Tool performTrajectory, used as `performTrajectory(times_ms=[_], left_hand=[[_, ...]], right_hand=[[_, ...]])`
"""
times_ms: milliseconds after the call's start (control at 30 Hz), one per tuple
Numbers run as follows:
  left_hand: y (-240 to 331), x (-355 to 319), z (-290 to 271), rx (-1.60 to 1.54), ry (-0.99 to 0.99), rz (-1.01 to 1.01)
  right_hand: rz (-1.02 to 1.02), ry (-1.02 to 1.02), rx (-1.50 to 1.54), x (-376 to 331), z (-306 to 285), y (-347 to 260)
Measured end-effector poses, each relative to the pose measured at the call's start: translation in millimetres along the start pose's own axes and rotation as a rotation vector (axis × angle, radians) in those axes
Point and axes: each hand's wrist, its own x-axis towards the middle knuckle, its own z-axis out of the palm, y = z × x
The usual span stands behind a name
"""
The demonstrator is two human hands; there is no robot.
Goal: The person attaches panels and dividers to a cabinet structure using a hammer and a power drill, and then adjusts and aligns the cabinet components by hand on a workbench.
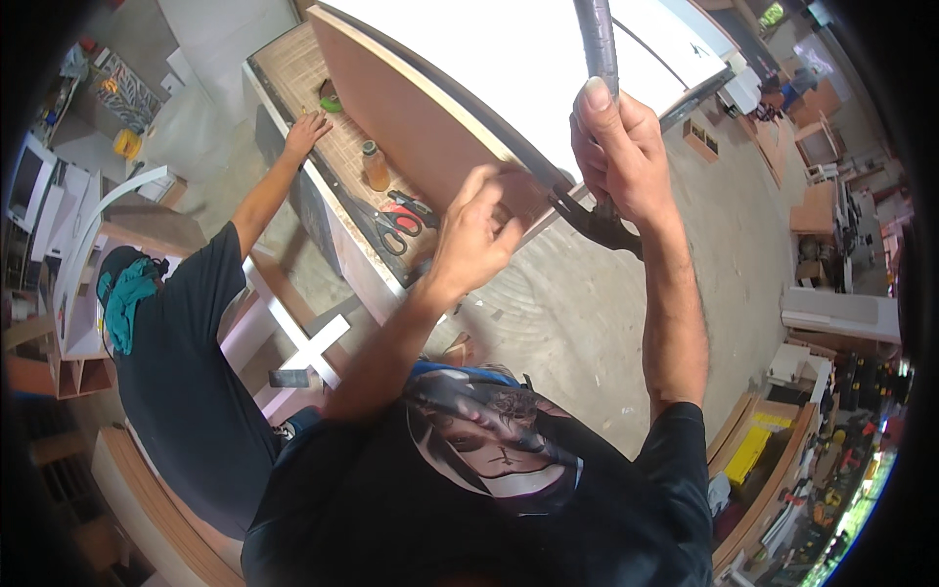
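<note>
Over at the far left, a co-worker in a dark shirt presses a flat hand (306, 130) on the workbench (293, 73), steadying the leaning brown panel (411, 117) that rests against it; red-handled scissors (396, 225) and a small brown bottle (375, 164) lie on the bench just beside the panel's lower edge. Moving to the middle, the person's left hand (476, 235) is raised with the wrist bent back, fingers curled and pinched at the panel's lower corner, seemingly holding something small against the edge, though what it pinches cannot be made out. To the right, the right hand (618, 147) is closed tight in a fist round the grey handle of a hammer (604, 210), thumb laid up along the shaft, forearm nearly upright, the dark claw head pointing down at the panel's dark edge strip, just beside the left fingertips. To do this well, I judge the hammer should move in short, controlled strokes, the pinching fingers kept low and clear of the head, and the panel held firm so the corner does not shift
</note>
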Motion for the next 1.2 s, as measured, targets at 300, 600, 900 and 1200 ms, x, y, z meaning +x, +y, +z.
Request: performTrajectory(times_ms=[300,600,900,1200], left_hand=[[-19.4,4.0,-0.4,0.131,0.079,0.186],[-21.2,9.8,6.6,-0.051,-0.021,-0.002],[-24.8,3.1,20.9,-0.13,0.089,0.121],[-31.3,-1.4,27.1,-0.112,0.165,0.134]], right_hand=[[-0.034,-0.035,0.128,11.5,13.7,21.0],[-0.207,-0.01,0.4,1.0,-18.3,40.2],[-0.237,-0.014,0.44,-2.0,-26.3,38.3],[-0.145,-0.311,0.02,19.3,9.1,10.8]])
